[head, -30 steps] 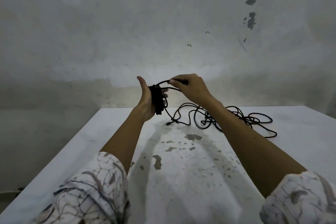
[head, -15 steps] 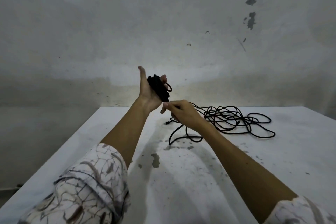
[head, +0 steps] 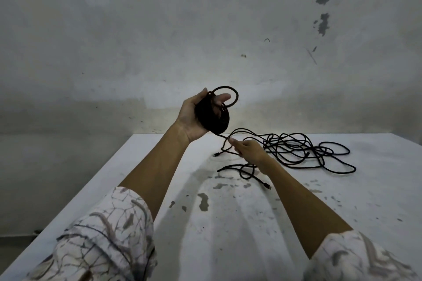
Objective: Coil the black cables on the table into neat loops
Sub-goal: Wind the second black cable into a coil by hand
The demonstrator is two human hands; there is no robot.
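Holding a wound black coil at frame centre, the left hand is raised above the white table, palm up, fingers curled round the bundle, one loop arching over the fingertips. Just right and lower, the right hand pinches a strand leading down from the coil. Farther right, loose black cable sprawls tangled on the stained tabletop before a scuffed grey wall.

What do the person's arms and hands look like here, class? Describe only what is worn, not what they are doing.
Both forearms are bare from elbow to wrist. Each upper arm wears a loose pale sleeve, the left sleeve and the right sleeve, printed with a grey-brown, crackled, branch-like pattern. The left hand and right hand wear no gloves; no rings, watch or bracelets show.
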